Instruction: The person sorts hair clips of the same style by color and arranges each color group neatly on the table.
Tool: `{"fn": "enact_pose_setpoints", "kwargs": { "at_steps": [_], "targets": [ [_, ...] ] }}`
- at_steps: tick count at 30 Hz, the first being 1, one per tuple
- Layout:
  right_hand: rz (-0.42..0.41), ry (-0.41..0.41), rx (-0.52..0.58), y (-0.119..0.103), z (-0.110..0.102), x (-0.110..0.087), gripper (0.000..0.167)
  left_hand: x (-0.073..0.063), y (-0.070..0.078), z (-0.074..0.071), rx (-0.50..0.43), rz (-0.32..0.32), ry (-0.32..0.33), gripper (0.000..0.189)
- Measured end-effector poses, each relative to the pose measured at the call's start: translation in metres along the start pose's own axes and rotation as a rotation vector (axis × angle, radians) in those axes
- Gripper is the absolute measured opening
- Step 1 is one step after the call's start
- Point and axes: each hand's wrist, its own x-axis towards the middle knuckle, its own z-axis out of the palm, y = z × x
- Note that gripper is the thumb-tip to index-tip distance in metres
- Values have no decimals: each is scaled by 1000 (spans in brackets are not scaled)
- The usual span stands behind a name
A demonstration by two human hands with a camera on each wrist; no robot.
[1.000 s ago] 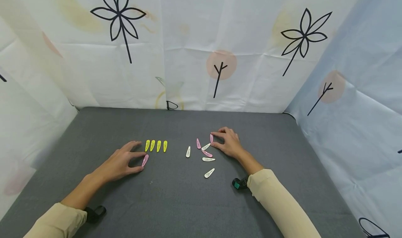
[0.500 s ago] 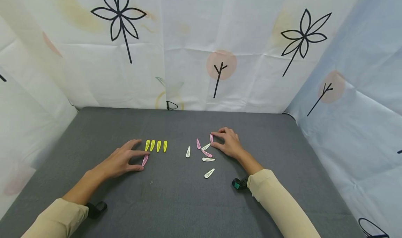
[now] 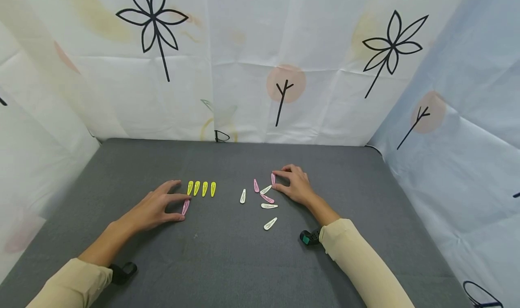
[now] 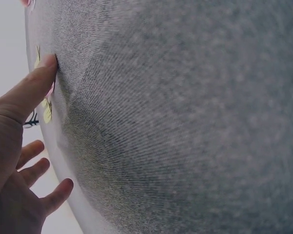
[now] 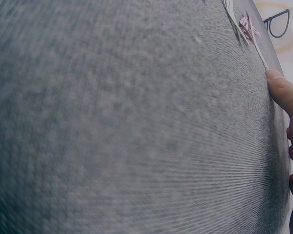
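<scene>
On the grey table, my left hand pinches a pink snap hair clip lengthwise between thumb and forefinger, just on the near side of the leftmost yellow hair clip. The left wrist view shows the thumb covering most of that clip, the other fingers spread. Over at the right, thumb and forefinger of my right hand hold another pink clip by its two ends. A white clip lies right at that thumb, and a pink clip is close below it.
Several yellow clips stand in a side-by-side row, ending at the right one. Between the hands lie a white clip and a pink clip. Nearer are two more white clips. Patterned white cloth borders the table.
My left forefinger has come down over the upper end of the pink clip, which now sits slightly farther left and more upright. The right hand keeps its place.
</scene>
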Motion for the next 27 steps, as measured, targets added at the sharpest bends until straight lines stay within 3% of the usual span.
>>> {"fn": "enact_pose_setpoints", "kwargs": {
  "at_steps": [4,8,14,20,27],
  "targets": [
    [-7,3,-3,0,0,1,48,3,1,0,-24,-24,21,58],
    [-5,-2,-2,0,0,1,48,14,8,3,-15,-40,68,57],
    [11,-16,-3,0,0,1,48,52,37,15,8,-40,92,57],
    [0,-7,0,1,-1,0,48,92,65,39,7,21,101,56],
    [-5,-10,-7,-1,-2,-1,48,127,86,54,-27,25,24,57]
  ]
}}
